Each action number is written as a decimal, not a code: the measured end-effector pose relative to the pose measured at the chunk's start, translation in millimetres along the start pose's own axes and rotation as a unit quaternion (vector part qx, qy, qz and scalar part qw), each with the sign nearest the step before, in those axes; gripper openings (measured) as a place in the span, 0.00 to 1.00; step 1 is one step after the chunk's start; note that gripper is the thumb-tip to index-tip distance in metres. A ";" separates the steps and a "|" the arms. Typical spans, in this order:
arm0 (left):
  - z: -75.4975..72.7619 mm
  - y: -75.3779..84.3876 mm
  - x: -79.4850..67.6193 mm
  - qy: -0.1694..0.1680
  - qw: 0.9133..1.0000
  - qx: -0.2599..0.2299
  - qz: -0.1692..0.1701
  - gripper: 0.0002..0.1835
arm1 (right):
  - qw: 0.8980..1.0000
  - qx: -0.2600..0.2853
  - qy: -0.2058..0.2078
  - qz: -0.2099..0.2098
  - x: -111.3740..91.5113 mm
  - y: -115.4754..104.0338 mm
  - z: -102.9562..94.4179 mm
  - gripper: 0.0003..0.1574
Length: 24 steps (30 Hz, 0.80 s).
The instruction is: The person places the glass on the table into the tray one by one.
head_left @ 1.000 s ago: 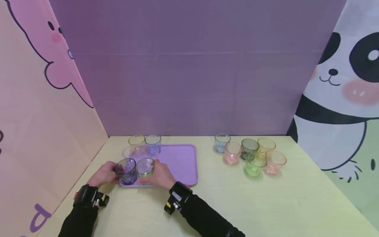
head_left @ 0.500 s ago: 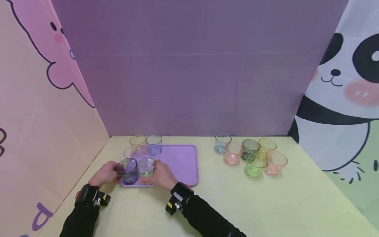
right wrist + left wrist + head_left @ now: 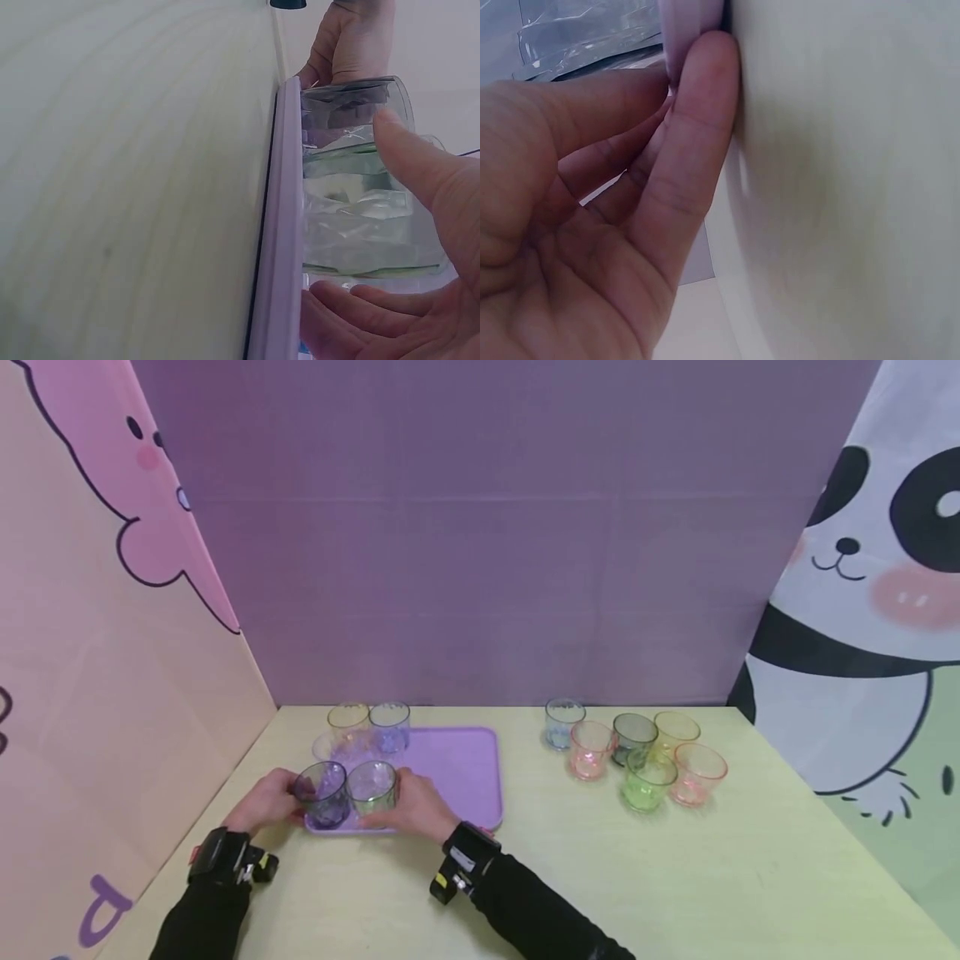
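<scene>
My left hand (image 3: 264, 802) is at the near left corner of the purple tray (image 3: 457, 777). In the left wrist view its thumb and a finger pinch the tray's rim (image 3: 690, 30). Just right of it stands a dark grey glass (image 3: 322, 797) on the tray. My right hand (image 3: 416, 808) curves around a clear glass with a greenish tint (image 3: 372, 787), beside the grey one. In the right wrist view the thumb lies against that glass and the fingers are on its other side. Behind these stand a yellow glass (image 3: 347, 717) and a blue glass (image 3: 390, 718).
On the right of the table (image 3: 600, 877) several glasses stand grouped, among them a light blue glass (image 3: 564, 727), a pink glass (image 3: 589, 752) and a green glass (image 3: 648, 787). A purple wall (image 3: 495, 543) rises behind the table.
My right hand has shifted slightly to the right, and the greenish glass appears to have moved a little the same way. The left hand stays at the tray's corner.
</scene>
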State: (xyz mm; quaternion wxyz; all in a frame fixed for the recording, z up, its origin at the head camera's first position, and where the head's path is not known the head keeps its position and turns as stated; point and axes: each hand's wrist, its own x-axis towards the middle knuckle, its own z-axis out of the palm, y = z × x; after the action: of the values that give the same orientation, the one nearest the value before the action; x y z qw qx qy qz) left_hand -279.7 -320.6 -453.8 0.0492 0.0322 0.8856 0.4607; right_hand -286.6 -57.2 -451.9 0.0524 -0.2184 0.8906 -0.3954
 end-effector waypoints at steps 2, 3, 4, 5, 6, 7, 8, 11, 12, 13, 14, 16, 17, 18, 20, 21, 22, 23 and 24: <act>0.1 0.7 -0.2 -0.001 1.000 -0.001 -0.002 0.14 | 1.000 -0.001 -0.004 0.004 -2.3 0.6 -2.9 0.55; 0.1 0.9 -0.2 -0.001 1.000 -0.001 -0.002 0.14 | 1.000 -0.006 -0.004 0.006 -3.7 0.5 -4.9 0.56; 0.0 0.9 -0.1 -0.002 1.000 -0.001 -0.003 0.15 | 1.000 -0.013 -0.004 0.009 -4.5 0.8 -6.3 0.57; -0.1 0.9 0.1 -0.002 1.000 0.000 -0.004 0.15 | 1.000 -0.017 -0.004 0.010 -5.4 1.1 -8.1 0.58; -0.1 1.1 0.2 -0.003 1.000 0.001 -0.004 0.16 | 1.000 -0.022 -0.003 0.008 -6.2 1.3 -10.2 0.58; 0.0 1.0 0.5 -0.002 1.000 0.002 -0.004 0.16 | 1.000 -0.028 -0.001 0.006 -6.8 2.1 -12.2 0.59; 0.1 0.9 0.7 -0.002 1.000 0.003 -0.004 0.17 | 0.999 -0.033 0.001 0.005 -7.2 2.9 -14.4 0.60; 0.7 0.3 0.9 -0.002 1.000 0.004 -0.009 0.17 | 0.999 -0.033 0.004 -0.002 -8.2 6.1 -22.2 0.61; 0.8 0.3 0.6 -0.002 1.000 0.007 -0.008 0.16 | 0.999 -0.032 0.005 -0.005 -8.5 7.4 -25.4 0.61; 1.0 0.0 0.8 -0.002 1.000 0.007 -0.009 0.16 | 1.000 -0.030 0.006 -0.005 -9.0 8.8 -28.8 0.61; 1.0 0.1 0.8 -0.003 1.000 0.009 -0.007 0.16 | 1.000 -0.026 0.008 -0.005 -9.4 9.9 -32.9 0.60; 1.1 0.2 1.0 -0.003 1.000 0.008 -0.009 0.15 | 1.000 -0.018 0.010 -0.004 -9.7 12.2 -41.2 0.58; 1.2 0.3 1.2 -0.001 1.000 0.008 -0.011 0.15 | 1.000 -0.015 0.011 -0.006 -9.7 13.2 -45.6 0.57; 1.0 0.5 1.1 -0.003 1.000 0.010 -0.010 0.16 | 1.000 -0.017 0.012 -0.006 -9.7 13.9 -49.7 0.56; 0.7 0.9 0.8 -0.001 1.000 0.006 -0.013 0.16 | 1.000 -0.017 0.009 -0.006 -9.6 15.1 -57.6 0.54; 0.6 1.0 0.6 0.000 1.000 0.004 -0.015 0.17 | 1.000 -0.021 0.007 -0.009 -9.5 16.2 -61.0 0.53; 0.4 1.4 0.0 -0.002 1.000 0.007 -0.011 0.17 | 1.000 -0.022 0.005 -0.012 -9.7 17.0 -64.3 0.52; 0.4 1.4 -0.3 -0.001 1.000 0.007 -0.011 0.17 | 1.000 -0.025 0.004 -0.013 -10.0 18.1 -67.3 0.51; 0.5 1.4 -0.6 -0.001 1.000 0.007 -0.007 0.16 | 1.000 -0.026 0.003 -0.014 -10.6 19.3 -70.2 0.49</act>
State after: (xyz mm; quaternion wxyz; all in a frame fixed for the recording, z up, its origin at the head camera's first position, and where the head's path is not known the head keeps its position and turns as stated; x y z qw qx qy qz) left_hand -279.0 -319.5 -452.9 0.0533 0.0265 0.8891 0.4538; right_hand -302.5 6.6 -418.9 0.0385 -0.2310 0.8975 -0.3737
